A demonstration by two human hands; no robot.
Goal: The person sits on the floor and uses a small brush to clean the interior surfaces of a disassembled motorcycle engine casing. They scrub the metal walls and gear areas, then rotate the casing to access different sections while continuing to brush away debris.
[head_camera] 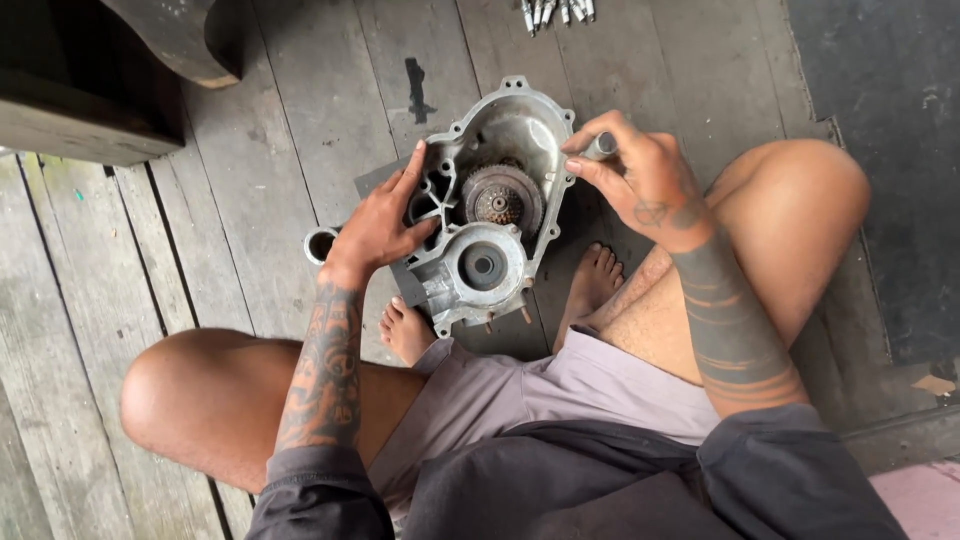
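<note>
From my head camera I look down at a grey metal casing (470,215) lying on the dark plank floor (270,150), between my bare feet. My left foot (405,330) sits just beside its lower left corner, my right foot (592,282) just beside its lower right edge.

My left hand (378,228) rests flat on the casing's left side, its fingers (412,165) spread open and pressing on the rim, gripping nothing. My right hand (640,170) is at the casing's upper right edge, its fingers curled closed around a small grey tool (601,146); I cannot tell what kind, since only its end shows.

Inside the casing a rusty brown gear (502,198) sits near the middle, and below it a round pale hub (483,264) with a dark hole. A short metal ring (320,243) lies on the floor just left of my left wrist. At the top edge, a row of small metal pieces (555,12) lies well apart from the casing. A dark wooden block (90,80) fills the upper left corner.
</note>
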